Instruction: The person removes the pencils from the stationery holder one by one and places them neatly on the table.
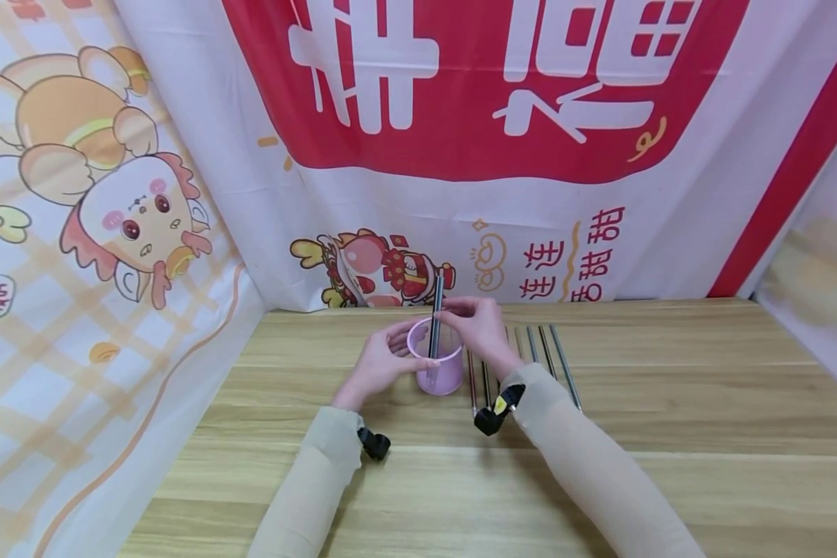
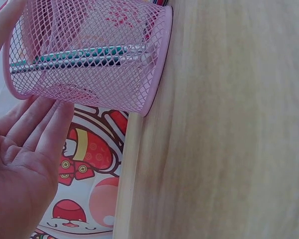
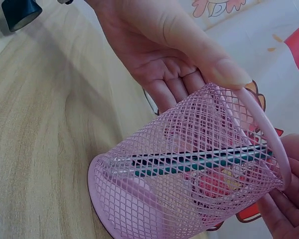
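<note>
A pink mesh pen holder (image 1: pixel 441 380) stands upright on the table, with two slim pens, one dark and one green, (image 3: pixel 189 162) leaning together inside it. Their lower ends are down at the holder's base, while the upper ends rise past the rim in the head view. My left hand (image 1: pixel 382 358) holds the holder, thumb on the near rim and fingers reaching round the far side. At the rim from the right, my right hand (image 1: pixel 484 325) pinches the upper part of the pens between thumb and fingers. In the left wrist view the left palm (image 2: pixel 25 159) faces the mesh wall.
Several slim pens (image 1: pixel 565 366) lie side by side on the wooden table (image 1: pixel 642 496), right of the holder and partly under the right forearm. A printed cloth (image 1: pixel 502 167) hangs at the table's back edge, and another patterned cloth (image 1: pixel 77 403) runs along the left.
</note>
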Motion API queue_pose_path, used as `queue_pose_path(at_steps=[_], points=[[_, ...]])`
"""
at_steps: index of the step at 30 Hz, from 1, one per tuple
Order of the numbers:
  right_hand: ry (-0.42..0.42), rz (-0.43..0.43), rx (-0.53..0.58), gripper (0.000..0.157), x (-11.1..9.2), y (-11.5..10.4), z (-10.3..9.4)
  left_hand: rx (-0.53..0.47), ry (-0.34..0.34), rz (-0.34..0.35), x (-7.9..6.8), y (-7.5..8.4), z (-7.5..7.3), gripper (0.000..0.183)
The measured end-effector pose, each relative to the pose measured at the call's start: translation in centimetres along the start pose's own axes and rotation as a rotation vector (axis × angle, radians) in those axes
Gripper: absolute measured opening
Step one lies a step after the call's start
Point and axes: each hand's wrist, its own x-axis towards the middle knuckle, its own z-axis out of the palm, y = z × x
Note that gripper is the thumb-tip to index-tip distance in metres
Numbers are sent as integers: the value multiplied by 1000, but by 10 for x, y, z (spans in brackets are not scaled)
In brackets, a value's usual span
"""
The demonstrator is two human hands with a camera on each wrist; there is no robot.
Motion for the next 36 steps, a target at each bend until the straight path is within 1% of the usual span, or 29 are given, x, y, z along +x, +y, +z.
queue_pose_path(at_steps=[8, 16, 21, 28, 32, 36], points=[[33, -27, 25, 32, -1, -2, -3, 4, 11, 24, -1, 0, 1, 80], [57, -58, 58, 33, 1, -5, -8, 11, 22, 18, -1, 0, 2, 80], [61, -53, 79, 33, 1, -7, -13, 19, 22, 12, 0, -1, 1, 80], [78, -73, 101, 29, 0, -12, -20, 11, 16, 13, 0, 0, 1, 78], [92, -56, 162, 31, 0, -16, -25, 18, 23, 9, -1, 0, 1, 78], [112, -64, 255, 33, 1, -21, -32, 23, 21, 9, -1, 1, 2, 79]])
